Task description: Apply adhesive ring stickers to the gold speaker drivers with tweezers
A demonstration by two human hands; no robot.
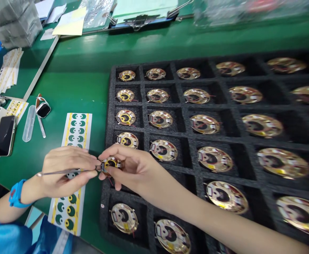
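Note:
My left hand (66, 169), a blue band at its wrist, is closed on slim metal tweezers (55, 173). Their tip end reaches the edge of a small round gold disc-shaped part (111, 163) with a yellow ring-like piece on its face. Thumb and fingers of my right hand (130, 165) grip this part from the other side, over the tray's left edge. Under my left hand lies a white sheet of stickers (89, 123) with yellow strips and rows of cut-out curved shapes; a few yellow stickers show near its lower end.
A black foam tray (109, 141) holds many gold discs in compartments. On the green table (90, 88) at left are a smartwatch (43, 110), a clear plastic case (29, 123), a phone (5, 135) and more sticker sheets (8, 70). A clipboard (143, 23) lies at the back.

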